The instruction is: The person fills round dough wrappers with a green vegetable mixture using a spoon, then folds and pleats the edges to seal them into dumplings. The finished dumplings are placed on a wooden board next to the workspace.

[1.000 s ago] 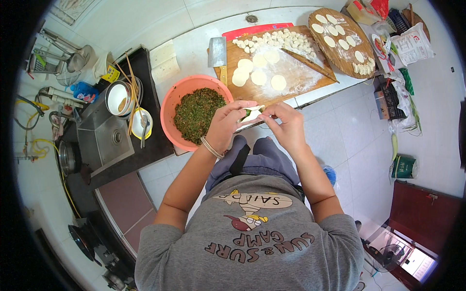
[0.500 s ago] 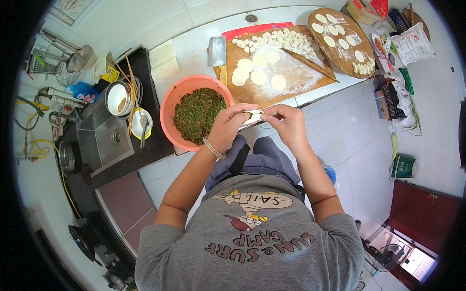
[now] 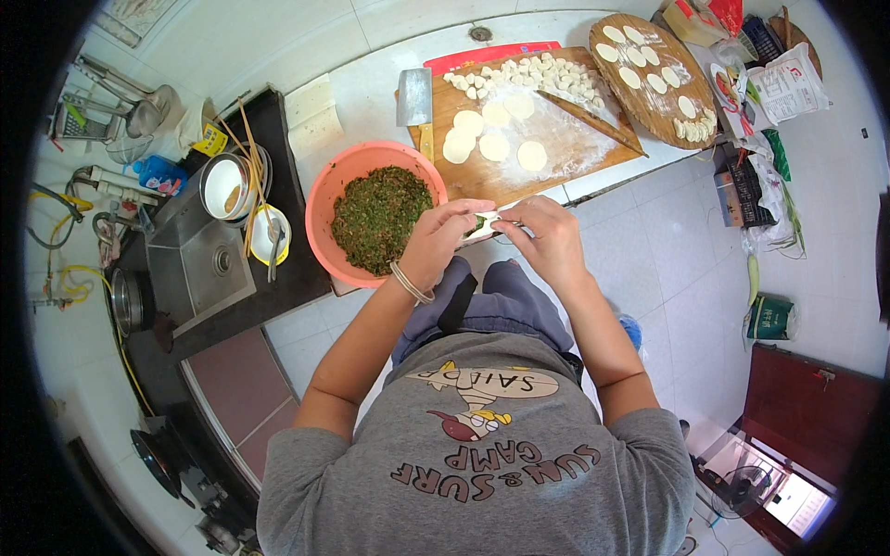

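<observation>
Between my two hands is a dumpling [image 3: 481,225], its white wrapper folded over green filling that still shows at the left side. My left hand [image 3: 443,236] cradles it with the fingers along its far side. At the other end, my right hand [image 3: 542,234] pinches the wrapper's edge between thumb and fingers. Just left of my left hand stands a pink bowl [image 3: 320,243] of chopped green filling [image 3: 380,218]. Beyond my hands lies a floured wooden board [image 3: 556,165] carrying round wrappers [image 3: 531,157], many small dough pieces [image 3: 556,76] and a tapered rolling pin [image 3: 591,122].
A cleaver [image 3: 415,102] rests at the board's left edge. Farther right, a round wooden board [image 3: 630,98] holds more wrappers and a row of finished dumplings [image 3: 695,128]. On the left are a sink [image 3: 190,278], stacked bowls [image 3: 225,188] and long chopsticks [image 3: 250,139].
My right hand's thumb and fingers have shifted slightly left along the wrapper, and the pinched end looks more closed. The left hand has barely moved.
</observation>
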{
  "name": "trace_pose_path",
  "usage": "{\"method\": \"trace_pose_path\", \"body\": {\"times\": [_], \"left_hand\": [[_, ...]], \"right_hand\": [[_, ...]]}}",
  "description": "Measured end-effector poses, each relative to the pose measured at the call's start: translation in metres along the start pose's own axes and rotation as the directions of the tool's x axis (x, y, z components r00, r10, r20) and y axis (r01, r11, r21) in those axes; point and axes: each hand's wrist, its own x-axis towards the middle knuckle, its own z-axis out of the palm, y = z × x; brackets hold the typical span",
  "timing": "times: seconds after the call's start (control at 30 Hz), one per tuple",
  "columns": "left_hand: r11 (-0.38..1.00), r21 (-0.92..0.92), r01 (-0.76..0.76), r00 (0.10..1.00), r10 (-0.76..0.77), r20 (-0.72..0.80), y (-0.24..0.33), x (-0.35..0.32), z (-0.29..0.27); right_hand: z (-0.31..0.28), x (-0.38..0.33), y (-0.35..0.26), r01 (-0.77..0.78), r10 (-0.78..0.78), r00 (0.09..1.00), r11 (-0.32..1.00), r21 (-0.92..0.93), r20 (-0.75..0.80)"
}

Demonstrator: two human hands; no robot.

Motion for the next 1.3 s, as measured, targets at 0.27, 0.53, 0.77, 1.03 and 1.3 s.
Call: {"method": "trace_pose_path", "body": {"times": [0.27,0.53,0.77,1.03,1.3], "left_hand": [[0.996,-0.059,0.062,0.998,-0.063,-0.025,0.004,-0.002,0.003],[0.984,-0.165,0.07,0.998,-0.07,0.003,0.003,-0.002,0.004],[0.984,0.042,-0.172,0.976,0.164,0.144,0.016,-0.003,0.008],[0.806,-0.587,0.082,0.981,0.04,0.192,0.002,-0.002,0.016],[0.879,-0.476,0.037,0.979,0.064,0.193,-0.002,-0.002,0.018]], "right_hand": [[0.0,0.002,0.004,0.155,-0.149,0.987,0.984,-0.093,0.063],[-0.003,0.005,0.001,0.193,-0.19,0.98,0.98,-0.039,0.056],[-0.008,0.002,-0.005,-0.14,0.151,0.989,0.94,0.312,-0.01],[-0.009,0.008,-0.006,-0.028,0.028,1.0,0.975,0.22,0.004],[-0.015,0.013,-0.015,0.019,-0.036,0.995,0.984,0.178,0.094]]}}
